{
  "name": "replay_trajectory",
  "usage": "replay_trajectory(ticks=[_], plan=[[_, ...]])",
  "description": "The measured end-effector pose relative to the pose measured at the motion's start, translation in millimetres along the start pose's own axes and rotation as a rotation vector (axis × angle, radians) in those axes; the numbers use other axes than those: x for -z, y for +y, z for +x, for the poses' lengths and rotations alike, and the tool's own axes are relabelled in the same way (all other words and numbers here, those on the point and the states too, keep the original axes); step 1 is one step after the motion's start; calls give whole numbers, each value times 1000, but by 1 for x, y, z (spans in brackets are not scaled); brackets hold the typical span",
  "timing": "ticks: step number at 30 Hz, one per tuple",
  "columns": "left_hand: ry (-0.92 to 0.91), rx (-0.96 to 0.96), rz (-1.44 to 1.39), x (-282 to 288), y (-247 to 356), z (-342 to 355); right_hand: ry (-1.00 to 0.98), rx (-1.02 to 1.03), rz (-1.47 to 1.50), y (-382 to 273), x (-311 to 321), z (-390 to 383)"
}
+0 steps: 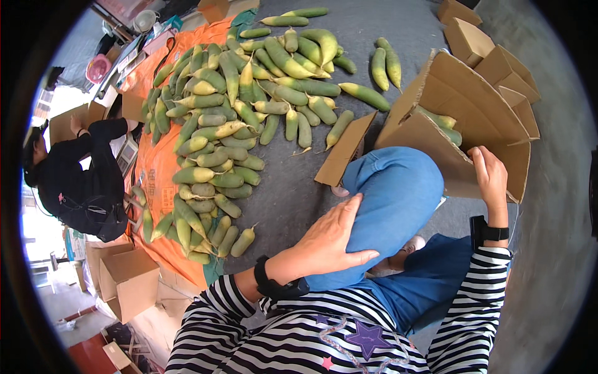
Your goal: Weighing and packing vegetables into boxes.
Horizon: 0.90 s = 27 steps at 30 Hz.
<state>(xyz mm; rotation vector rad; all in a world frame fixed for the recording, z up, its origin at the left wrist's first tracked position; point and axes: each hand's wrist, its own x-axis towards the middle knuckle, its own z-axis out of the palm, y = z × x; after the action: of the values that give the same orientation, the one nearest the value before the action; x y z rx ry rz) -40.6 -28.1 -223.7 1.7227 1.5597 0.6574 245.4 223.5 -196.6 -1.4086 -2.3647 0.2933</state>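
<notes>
My left hand [324, 240] lies on my bent knee in blue jeans, its fingers stretched out and thumb apart, holding nothing. At the right, my right hand [490, 174] is closed over the near upper edge of an open cardboard box [414, 140]. A few green radishes [443, 119] show inside this box; its walls hide the rest of the inside. Left of the box lies a big pile of green radishes [199, 175] with pale yellowish ends, spread over an orange sheet [156, 146] and the grey floor mat. Several loose radishes [364, 96] lie between the pile and the box.
A box flap [349, 146] juts toward the pile beside my knee. Several cardboard boxes [467, 40] stand beyond my box at the far right. A person in black [84, 174] sits at the left, across the pile, near another carton. More open boxes [131, 277] stand at the lower left.
</notes>
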Motion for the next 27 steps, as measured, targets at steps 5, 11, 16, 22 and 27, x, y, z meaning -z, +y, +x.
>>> replay_trajectory(ticks=[5,11,16,22,27], plan=[[-32,-24,-478,2,-40,-2,-37,-10,27,-3,3,1],[163,558,-306,-1,-177,-18,-70,-28,98,-4,3,2],[351,667,490,17,-291,-73,-99,-52,124,-5,4,3],[467,864,703,80,-386,-100,-126,-41,105,-5,5,5],[238,842,776,86,-420,-96,-140,-68,107,-5,6,4]])
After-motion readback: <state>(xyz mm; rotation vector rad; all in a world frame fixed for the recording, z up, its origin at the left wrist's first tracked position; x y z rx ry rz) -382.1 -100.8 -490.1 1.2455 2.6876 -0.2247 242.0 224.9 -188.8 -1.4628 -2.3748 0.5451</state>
